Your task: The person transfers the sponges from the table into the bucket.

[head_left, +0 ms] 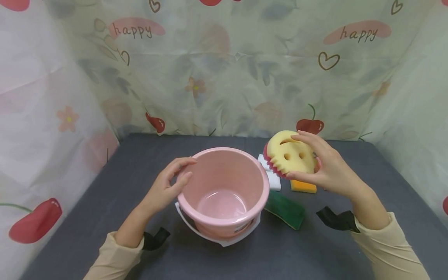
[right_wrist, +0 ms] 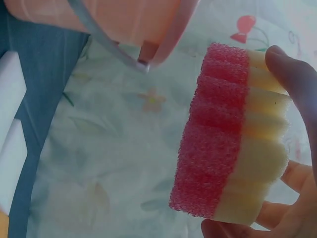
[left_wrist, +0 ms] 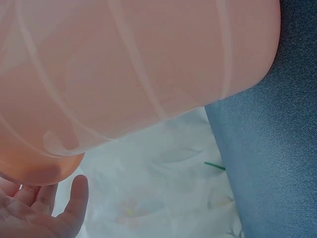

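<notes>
A pink bucket (head_left: 224,217) stands upright on the dark table, its inside bare in the head view and its white handle (head_left: 224,242) hanging down in front. At the bucket's left rim rests my left hand (head_left: 166,190), fingertips over the edge and thumb apart from them. My right hand (head_left: 330,167) grips a smiley-face sponge (head_left: 288,153) above the table, right of the bucket. This sponge is yellow on one side with a pink scouring layer (right_wrist: 213,129) on the other, and its face appears upside down. In the right wrist view the thumb and fingers pinch its edges.
On the table right of the bucket lie a green scouring pad (head_left: 287,210), white sponge blocks (head_left: 274,181) and an orange-yellow sponge (head_left: 303,186). Black straps (head_left: 336,218) hang from both wrists. A printed curtain (head_left: 224,77) encloses the table's back and sides.
</notes>
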A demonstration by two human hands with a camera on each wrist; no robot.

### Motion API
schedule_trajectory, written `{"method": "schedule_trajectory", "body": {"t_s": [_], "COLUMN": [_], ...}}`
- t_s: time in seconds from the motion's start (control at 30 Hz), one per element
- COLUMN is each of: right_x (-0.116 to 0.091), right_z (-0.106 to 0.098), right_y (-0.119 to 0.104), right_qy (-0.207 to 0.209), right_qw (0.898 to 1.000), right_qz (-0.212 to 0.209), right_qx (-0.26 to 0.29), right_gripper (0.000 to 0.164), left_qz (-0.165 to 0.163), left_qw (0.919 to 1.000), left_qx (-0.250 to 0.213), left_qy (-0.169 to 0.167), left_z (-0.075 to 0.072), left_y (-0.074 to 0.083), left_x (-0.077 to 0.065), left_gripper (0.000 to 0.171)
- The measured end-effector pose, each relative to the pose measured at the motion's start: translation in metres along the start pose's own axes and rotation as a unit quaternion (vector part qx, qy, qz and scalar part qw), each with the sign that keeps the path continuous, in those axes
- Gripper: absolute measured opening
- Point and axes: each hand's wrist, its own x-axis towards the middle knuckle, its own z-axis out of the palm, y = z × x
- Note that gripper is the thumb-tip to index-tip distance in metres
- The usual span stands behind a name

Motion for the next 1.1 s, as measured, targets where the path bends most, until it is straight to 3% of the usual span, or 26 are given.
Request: {"method": "schedule_trajectory", "body": {"t_s": [0.13, 0.47, 1.1], "right_x": [0.003, 0.01, 0.019], "right_z": [0.003, 0.014, 0.04], "right_y": [-0.005, -0.022, -0.049], "right_qy": [0.002, -0.011, -0.041], "right_qw": [1.0, 0.997, 0.989], "right_qz": [-0.013, -0.034, -0.099], "right_qx": [0.002, 0.069, 0.106], "right_gripper": [0.082, 0.079, 0.071], "left_qz": [0.004, 0.009, 0.013], "left_qw": [1.0, 1.0, 0.9999], "left_qx": [0.0, -0.002, -0.004], "left_qy": [0.001, 0.003, 0.002], "left_z": [0.0, 0.0, 0.0], "left_y": [0.0, 0.0, 0.0], "left_x": [0.0, 0.0, 0.0], "left_gripper": [0.033, 0.033, 0.032]}}
